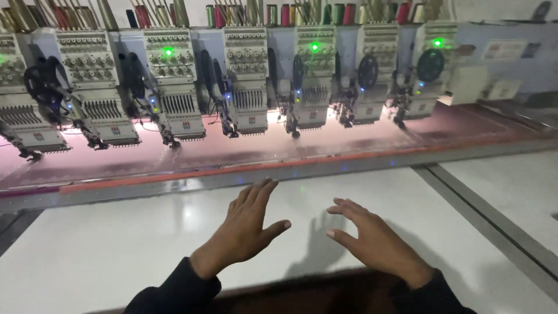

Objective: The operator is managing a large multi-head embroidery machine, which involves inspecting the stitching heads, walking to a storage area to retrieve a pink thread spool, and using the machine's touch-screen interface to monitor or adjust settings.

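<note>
Pink fabric (325, 145) under needles lies beyond the open-fingered, empty left hand (247, 224) and right hand (372, 238); fingers reached closer could be pricked.

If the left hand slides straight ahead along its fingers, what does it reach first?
Probably the metal frame rail edging the pink fabric; the left hand hovers over bare white table just short of it, though depth is unclear.

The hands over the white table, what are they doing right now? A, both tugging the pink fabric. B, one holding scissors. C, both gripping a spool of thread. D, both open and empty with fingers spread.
D: the left hand and right hand are open, fingers spread, holding nothing above the white table, short of the pink fabric.
</note>
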